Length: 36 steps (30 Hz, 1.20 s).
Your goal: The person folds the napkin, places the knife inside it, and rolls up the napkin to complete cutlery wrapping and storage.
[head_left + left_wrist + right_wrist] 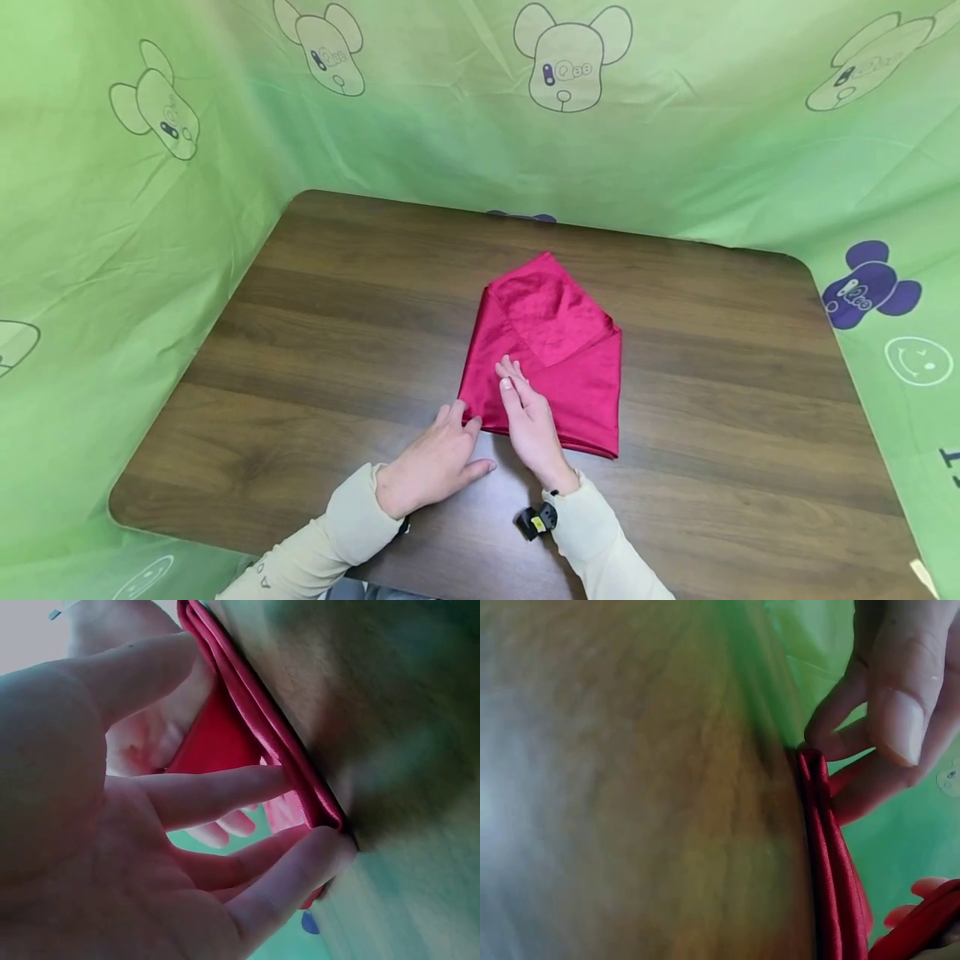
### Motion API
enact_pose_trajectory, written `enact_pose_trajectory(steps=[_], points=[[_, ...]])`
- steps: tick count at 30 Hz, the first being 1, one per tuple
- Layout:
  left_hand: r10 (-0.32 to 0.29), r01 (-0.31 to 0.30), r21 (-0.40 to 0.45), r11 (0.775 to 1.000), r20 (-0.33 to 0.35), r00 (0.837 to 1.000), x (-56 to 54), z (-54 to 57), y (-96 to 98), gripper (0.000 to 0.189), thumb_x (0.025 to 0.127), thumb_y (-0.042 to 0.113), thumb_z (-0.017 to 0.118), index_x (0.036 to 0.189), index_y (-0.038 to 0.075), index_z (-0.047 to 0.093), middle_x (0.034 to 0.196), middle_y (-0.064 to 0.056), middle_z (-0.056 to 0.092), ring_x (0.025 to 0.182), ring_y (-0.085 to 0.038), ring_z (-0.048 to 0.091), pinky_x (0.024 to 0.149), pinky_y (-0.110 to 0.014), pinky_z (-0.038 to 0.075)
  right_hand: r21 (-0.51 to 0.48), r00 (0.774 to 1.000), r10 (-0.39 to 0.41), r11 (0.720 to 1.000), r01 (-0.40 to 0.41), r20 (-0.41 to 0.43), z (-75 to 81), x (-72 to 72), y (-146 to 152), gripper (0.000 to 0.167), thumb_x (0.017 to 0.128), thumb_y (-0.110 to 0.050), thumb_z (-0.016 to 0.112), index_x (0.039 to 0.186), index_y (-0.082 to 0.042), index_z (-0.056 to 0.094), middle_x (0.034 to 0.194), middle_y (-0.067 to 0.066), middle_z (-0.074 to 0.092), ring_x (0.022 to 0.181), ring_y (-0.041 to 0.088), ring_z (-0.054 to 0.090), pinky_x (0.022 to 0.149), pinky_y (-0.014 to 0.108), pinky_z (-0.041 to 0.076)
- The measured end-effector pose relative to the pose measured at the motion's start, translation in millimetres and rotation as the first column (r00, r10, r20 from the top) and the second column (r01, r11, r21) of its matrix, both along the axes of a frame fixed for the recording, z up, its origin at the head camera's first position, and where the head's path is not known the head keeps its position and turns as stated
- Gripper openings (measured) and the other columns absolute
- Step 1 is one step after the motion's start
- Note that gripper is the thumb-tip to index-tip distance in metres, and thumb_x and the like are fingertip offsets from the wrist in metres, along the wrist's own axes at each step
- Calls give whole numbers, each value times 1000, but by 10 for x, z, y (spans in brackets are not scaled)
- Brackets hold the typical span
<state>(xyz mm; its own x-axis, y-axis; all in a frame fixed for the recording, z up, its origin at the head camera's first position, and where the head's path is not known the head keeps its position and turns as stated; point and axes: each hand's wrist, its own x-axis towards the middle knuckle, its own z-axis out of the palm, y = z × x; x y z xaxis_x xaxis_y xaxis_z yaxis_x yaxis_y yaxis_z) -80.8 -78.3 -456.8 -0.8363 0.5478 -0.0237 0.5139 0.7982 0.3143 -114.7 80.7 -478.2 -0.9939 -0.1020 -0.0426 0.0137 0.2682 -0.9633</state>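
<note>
There lay the envelope-shaped, satiny crimson cloth [564, 383], folded on the brown wood-grain table [337, 333], ahead and rightward of the left hand [435, 467]! Its long axis ran away to a pointed far end. The left hand's fingers were spread, tips touching the near left corner; the right hand [534, 423], nearer the middle, reached over the near edge, straight fingers close together!

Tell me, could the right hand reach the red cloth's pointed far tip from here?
Likely yes: the right hand is over the red cloth, and nothing shows in the way to the far tip.
</note>
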Motion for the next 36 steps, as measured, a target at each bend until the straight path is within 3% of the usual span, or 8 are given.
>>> enact_pose_trajectory(steps=[11,15,19,23,27,29,32,36], points=[[20,-21,59,998,18,1000,-33,18,-28,51,89,36,68,115,-7,61,107,-15,57,95,-28,54,89,-37,49,265,982,189,947,-180,-6,13,-17,-44,50,103,-27,41,137,10,46,156,26,21,148,40,13,118,56,11],[77,-75,111,991,-11,997,-63,24,-14,49,87,32,70,116,-7,59,102,-13,58,89,-27,60,83,-37,53,229,981,188,954,-192,38,38,-29,-14,53,103,-28,43,140,9,41,159,22,17,149,36,10,119,54,11],[148,-137,139,981,-71,986,-139,55,18,55,86,30,72,121,-9,55,97,-14,57,70,-27,63,68,-37,56,95,989,133,986,-139,69,95,-52,82,49,103,-27,43,143,3,41,160,15,19,150,29,11,120,47,12],[212,-199,133,971,-91,973,-252,93,27,47,86,32,72,114,-3,57,90,-11,55,53,-25,57,52,-34,51,-16,999,4,1000,-3,43,164,-68,292,45,101,-20,50,141,1,46,159,13,25,149,25,19,119,40,19],[216,-210,105,972,-50,975,-346,83,16,31,86,33,71,86,6,56,77,-6,48,46,-20,46,46,-30,41,88,993,-117,989,118,-15,262,-63,626,43,94,-10,61,133,5,53,151,21,37,141,32,37,109,42,39],[208,-206,99,974,-15,978,-384,66,15,31,87,33,70,78,9,53,72,-4,46,47,-20,45,47,-31,41,241,991,-128,961,131,-32,313,-32,818,43,91,-10,64,130,5,55,143,25,44,131,37,46,104,45,45],[189,-191,113,975,26,982,-428,42,15,32,87,30,69,69,11,51,64,-2,45,50,-21,47,50,-34,43,502,995,-97,859,98,-28,380,53,1078,46,88,-16,68,127,5,57,128,26,52,118,41,49,98,51,44],[160,-170,138,976,80,984,-480,34,24,34,88,24,68,62,12,49,58,0,46,53,-19,48,52,-34,43,648,995,-40,761,-30,93,436,173,1310,53,86,-24,70,127,7,56,114,27,60,109,42,54,95,55,41]])
